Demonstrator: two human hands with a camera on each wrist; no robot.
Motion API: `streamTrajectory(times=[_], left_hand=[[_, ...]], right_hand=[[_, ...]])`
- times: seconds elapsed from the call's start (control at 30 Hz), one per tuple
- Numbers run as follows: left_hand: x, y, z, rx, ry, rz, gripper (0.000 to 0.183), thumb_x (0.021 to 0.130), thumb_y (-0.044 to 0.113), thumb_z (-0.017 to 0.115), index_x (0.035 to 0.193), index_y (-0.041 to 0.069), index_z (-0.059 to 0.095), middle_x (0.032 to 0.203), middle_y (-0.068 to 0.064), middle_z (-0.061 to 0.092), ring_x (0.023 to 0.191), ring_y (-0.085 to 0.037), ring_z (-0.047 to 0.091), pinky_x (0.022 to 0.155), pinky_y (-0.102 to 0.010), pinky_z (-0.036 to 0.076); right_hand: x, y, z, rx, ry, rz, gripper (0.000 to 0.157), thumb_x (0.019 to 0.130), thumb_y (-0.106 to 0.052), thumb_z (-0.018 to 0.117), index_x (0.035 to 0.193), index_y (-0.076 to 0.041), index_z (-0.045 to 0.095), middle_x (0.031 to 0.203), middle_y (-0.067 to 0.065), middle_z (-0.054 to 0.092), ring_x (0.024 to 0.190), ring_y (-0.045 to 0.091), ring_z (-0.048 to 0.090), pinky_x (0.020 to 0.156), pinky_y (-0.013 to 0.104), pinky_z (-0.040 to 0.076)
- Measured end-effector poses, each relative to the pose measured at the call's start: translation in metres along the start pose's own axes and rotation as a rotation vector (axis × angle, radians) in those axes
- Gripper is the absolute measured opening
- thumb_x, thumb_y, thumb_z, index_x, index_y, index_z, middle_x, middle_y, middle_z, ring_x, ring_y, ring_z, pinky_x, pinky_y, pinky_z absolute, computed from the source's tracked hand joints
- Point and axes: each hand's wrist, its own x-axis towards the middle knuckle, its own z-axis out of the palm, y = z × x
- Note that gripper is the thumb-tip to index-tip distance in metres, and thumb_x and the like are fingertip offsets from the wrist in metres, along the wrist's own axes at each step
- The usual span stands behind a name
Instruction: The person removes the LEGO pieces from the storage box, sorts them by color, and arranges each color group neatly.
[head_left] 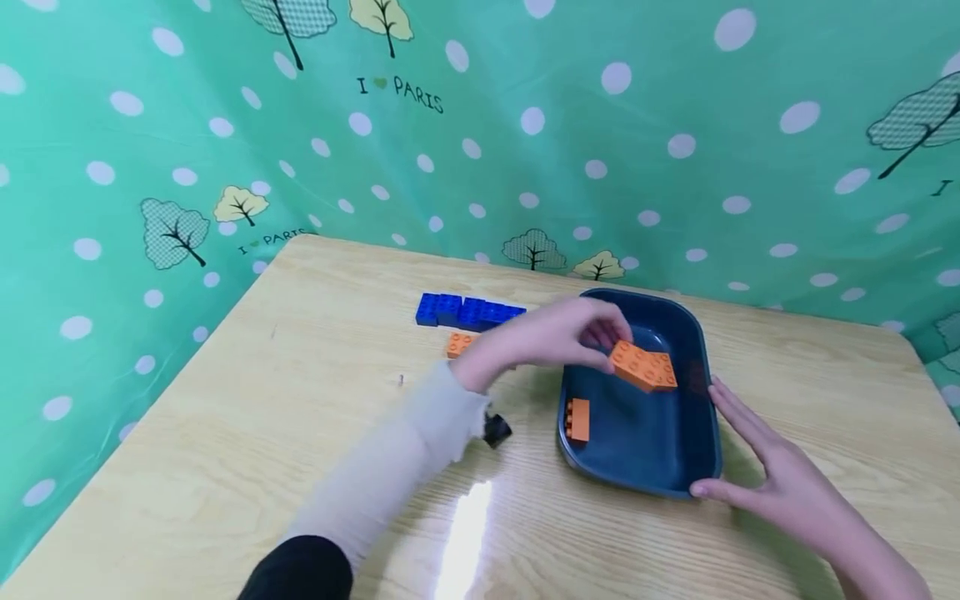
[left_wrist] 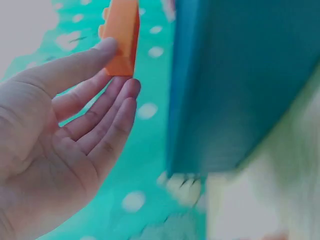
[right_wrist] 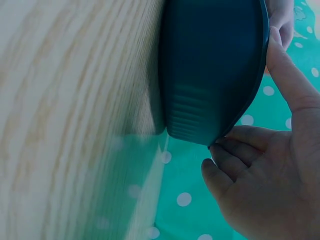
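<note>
My left hand (head_left: 573, 333) pinches an orange toy brick (head_left: 632, 365) between thumb and fingertips, above a dark blue tub (head_left: 705, 417). The held orange brick also shows at the top of the left wrist view, where my left hand (left_wrist: 85, 120) has its thumb on the studded side. Inside the tub, one orange brick (head_left: 578, 420) lies near the left wall, and another (head_left: 665, 371) shows just behind the held one. With fingers spread, my right hand (head_left: 780, 467) rests against the tub's near right corner. In the right wrist view its fingertips touch the rim.
A row of several blue bricks (head_left: 468, 312) lies on the wooden table (head_left: 337, 358) left of the tub. In front of them is an orange brick (head_left: 460, 344), partly covered by the left forearm. A small black object (head_left: 497, 431) shows beside the sleeve. Behind hangs a green dotted cloth (head_left: 480, 167).
</note>
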Motion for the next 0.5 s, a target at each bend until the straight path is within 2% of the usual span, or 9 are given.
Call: streamTrajectory(times=[0.03, 0.07, 0.17, 0.2, 0.23, 0.27, 0.3, 0.4, 0.5], left_hand=[[-0.009, 0.000, -0.008, -0.015, 0.026, 0.000, 0.035, 0.089, 0.013, 0.075, 0.122, 0.008, 0.064, 0.118, -0.004, 0.068, 0.105, -0.010, 0.065, 0.093, -0.013, 0.053], [-0.019, -0.002, -0.015, -0.020, 0.057, -0.007, 0.036, 0.089, 0.014, 0.076, 0.122, 0.007, 0.064, 0.118, -0.005, 0.068, 0.106, -0.011, 0.065, 0.094, -0.016, 0.053], [-0.052, -0.014, -0.036, -0.013, 0.161, -0.072, 0.039, 0.088, 0.016, 0.077, 0.123, 0.007, 0.064, 0.119, -0.005, 0.069, 0.108, -0.015, 0.066, 0.098, -0.024, 0.055], [-0.062, -0.019, -0.041, -0.002, 0.196, -0.099, 0.040, 0.087, 0.017, 0.077, 0.124, 0.006, 0.064, 0.119, -0.006, 0.070, 0.108, -0.016, 0.067, 0.099, -0.026, 0.055], [-0.075, -0.027, -0.047, 0.009, 0.229, -0.131, 0.040, 0.087, 0.017, 0.077, 0.123, 0.007, 0.064, 0.117, -0.006, 0.070, 0.107, -0.017, 0.067, 0.098, -0.028, 0.056], [-0.087, -0.033, -0.051, 0.016, 0.257, -0.162, 0.040, 0.087, 0.017, 0.077, 0.123, 0.007, 0.065, 0.117, -0.007, 0.070, 0.108, -0.018, 0.067, 0.098, -0.031, 0.056], [-0.098, -0.040, -0.055, 0.019, 0.280, -0.193, 0.039, 0.087, 0.016, 0.077, 0.123, 0.007, 0.065, 0.118, -0.007, 0.070, 0.109, -0.020, 0.068, 0.099, -0.034, 0.056], [-0.128, -0.061, -0.062, 0.029, 0.337, -0.255, 0.036, 0.087, 0.014, 0.077, 0.121, 0.007, 0.066, 0.118, -0.009, 0.070, 0.110, -0.025, 0.067, 0.100, -0.039, 0.056], [-0.152, -0.079, -0.063, 0.039, 0.370, -0.312, 0.034, 0.088, 0.012, 0.075, 0.121, 0.005, 0.066, 0.120, -0.011, 0.069, 0.112, -0.029, 0.066, 0.102, -0.043, 0.055]], right_hand=[[-0.001, 0.000, -0.001, 0.012, -0.001, 0.004, 0.110, 0.079, -0.024, 0.084, 0.160, -0.032, 0.012, 0.169, 0.001, 0.010, 0.134, -0.024, 0.003, 0.097, 0.082, 0.026], [-0.002, 0.000, -0.001, 0.010, 0.004, 0.003, 0.110, 0.079, -0.024, 0.084, 0.160, -0.032, 0.012, 0.169, 0.000, 0.010, 0.135, -0.024, 0.003, 0.106, 0.078, 0.024], [-0.004, 0.000, -0.002, -0.004, 0.019, -0.008, 0.109, 0.079, -0.026, 0.084, 0.160, -0.032, 0.012, 0.169, -0.004, 0.010, 0.134, -0.026, 0.005, 0.128, 0.040, 0.016], [-0.004, 0.001, -0.002, -0.004, 0.021, -0.012, 0.109, 0.079, -0.025, 0.084, 0.160, -0.032, 0.012, 0.169, -0.004, 0.011, 0.134, -0.026, 0.005, 0.128, 0.035, 0.013], [-0.004, 0.001, -0.001, -0.013, 0.022, -0.017, 0.109, 0.079, -0.026, 0.084, 0.160, -0.032, 0.012, 0.169, -0.004, 0.011, 0.134, -0.026, 0.006, 0.124, 0.020, 0.010], [-0.003, 0.002, -0.001, -0.017, 0.020, -0.017, 0.109, 0.079, -0.026, 0.084, 0.160, -0.032, 0.012, 0.169, -0.004, 0.011, 0.133, -0.026, 0.006, 0.124, 0.020, 0.010], [-0.003, 0.002, -0.001, -0.021, 0.021, -0.015, 0.109, 0.079, -0.027, 0.084, 0.160, -0.032, 0.012, 0.169, -0.004, 0.011, 0.133, -0.027, 0.005, 0.126, 0.024, 0.011], [-0.002, 0.003, -0.002, -0.017, 0.013, -0.007, 0.110, 0.079, -0.028, 0.085, 0.160, -0.032, 0.011, 0.169, -0.002, 0.010, 0.132, -0.027, 0.004, 0.116, 0.068, 0.023], [0.000, 0.002, -0.003, -0.015, 0.004, -0.003, 0.110, 0.079, -0.029, 0.085, 0.160, -0.032, 0.011, 0.169, -0.001, 0.010, 0.133, -0.026, 0.004, 0.101, 0.078, 0.028]])
